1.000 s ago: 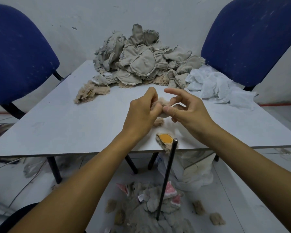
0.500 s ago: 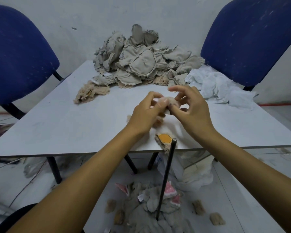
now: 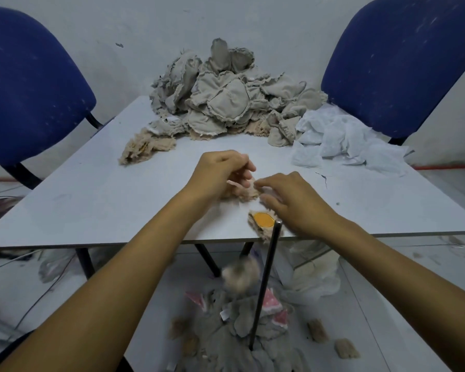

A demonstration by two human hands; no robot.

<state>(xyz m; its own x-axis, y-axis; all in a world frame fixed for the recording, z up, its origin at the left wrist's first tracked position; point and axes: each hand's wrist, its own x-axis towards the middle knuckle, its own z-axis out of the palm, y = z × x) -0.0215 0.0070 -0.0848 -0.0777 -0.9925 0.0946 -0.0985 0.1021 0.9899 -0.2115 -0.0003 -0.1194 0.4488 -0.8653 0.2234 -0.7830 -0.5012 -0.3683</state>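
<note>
Left hand (image 3: pixel 220 173) fingers curled, pinching beige plush piece (image 3: pixel 243 193); right hand (image 3: pixel 293 200) loose-fingered, just touching piece's right edge.

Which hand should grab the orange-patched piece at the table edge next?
Probably right. The right hand lies just beside the orange-patched piece, fingers relaxed; the left hand is farther off, gripping the beige scrap.

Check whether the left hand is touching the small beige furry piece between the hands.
Touching. The head view shows the left hand gripping the beige furry piece in its curled fingers, with no gap between them.
</note>
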